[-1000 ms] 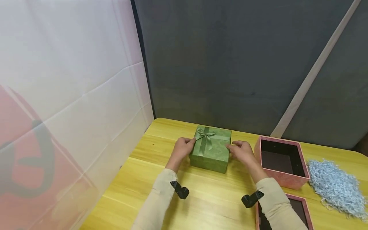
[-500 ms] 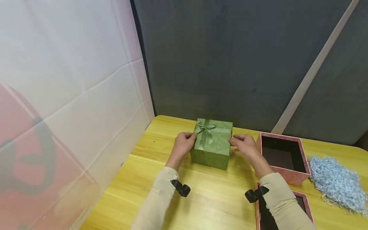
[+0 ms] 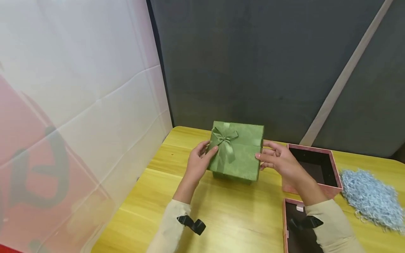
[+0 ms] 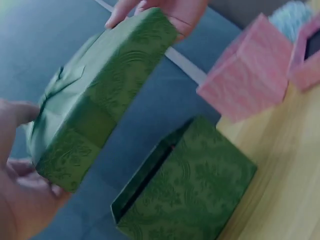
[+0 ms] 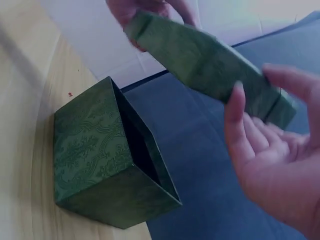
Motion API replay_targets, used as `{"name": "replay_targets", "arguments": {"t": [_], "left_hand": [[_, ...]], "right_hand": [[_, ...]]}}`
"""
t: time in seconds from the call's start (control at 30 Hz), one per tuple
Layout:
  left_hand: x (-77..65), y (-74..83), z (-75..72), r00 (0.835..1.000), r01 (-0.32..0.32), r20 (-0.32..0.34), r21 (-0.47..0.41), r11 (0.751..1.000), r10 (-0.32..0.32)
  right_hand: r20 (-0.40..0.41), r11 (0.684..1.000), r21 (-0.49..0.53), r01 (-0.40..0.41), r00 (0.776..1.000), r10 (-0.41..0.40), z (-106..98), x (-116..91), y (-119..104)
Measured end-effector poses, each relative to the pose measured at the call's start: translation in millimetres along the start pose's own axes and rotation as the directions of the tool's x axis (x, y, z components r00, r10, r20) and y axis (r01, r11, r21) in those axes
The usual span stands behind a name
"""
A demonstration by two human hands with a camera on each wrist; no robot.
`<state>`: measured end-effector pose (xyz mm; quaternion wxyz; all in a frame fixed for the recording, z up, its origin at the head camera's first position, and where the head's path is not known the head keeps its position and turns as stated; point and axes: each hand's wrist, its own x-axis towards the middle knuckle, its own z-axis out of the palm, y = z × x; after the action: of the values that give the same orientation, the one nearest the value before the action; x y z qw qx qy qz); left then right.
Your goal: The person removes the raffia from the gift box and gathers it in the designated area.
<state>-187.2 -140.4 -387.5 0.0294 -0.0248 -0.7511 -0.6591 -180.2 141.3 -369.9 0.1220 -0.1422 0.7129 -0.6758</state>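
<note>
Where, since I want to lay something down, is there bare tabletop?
The table's widest bare patch lies in front of the green box, between the left sleeve and the nearer pink container. A narrower strip runs between the left sleeve and the white sheet, bare but for a speck. The right side is crowded with that container, a pink box and blue shreds.

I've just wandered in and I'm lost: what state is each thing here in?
Green lid: clear of its box, held by left hand and right hand
Bow: tied
Green box: open, upright on the table
Farther pink box: open
Nearer pink piece: hollow side up, partly hidden
Blue shreds: heaped loose
</note>
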Motion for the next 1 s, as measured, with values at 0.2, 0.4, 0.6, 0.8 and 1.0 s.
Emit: {"name": "replay_targets", "arguments": {"t": [0.2,0.4,0.6,0.8,1.0], "left_hand": [[-20.9,3.9,-21.4,0.959,-0.162,0.217,-0.108,0.981,0.183],[-55.4,-10.2,-45.4,0.822,-0.349,0.463,-0.051,0.936,0.332],[-83.8,-40.1,-55.2,0.682,-0.658,0.627,0.300,0.691,0.377],[-83.1,-60.1,-51.6,0.430,-0.893,0.753,0.437,0.110,0.499],[-80.0,-75.6,-48.7,0.381,-0.893,0.823,0.445,-0.063,0.421]], "right_hand": [[0.250,0.983,0.046,0.180,0.950,-0.186,-4.6,-21.4,-0.1],[0.325,0.940,-0.245,0.235,0.934,-0.149,6.4,-49.4,9.2],[0.417,0.710,-0.557,0.430,0.885,-0.208,30.4,-68.7,38.0],[0.541,0.285,-0.697,0.658,0.743,-0.394,42.7,-73.7,70.7],[0.613,0.132,-0.712,0.689,0.703,-0.362,50.1,-74.4,89.7]]}}
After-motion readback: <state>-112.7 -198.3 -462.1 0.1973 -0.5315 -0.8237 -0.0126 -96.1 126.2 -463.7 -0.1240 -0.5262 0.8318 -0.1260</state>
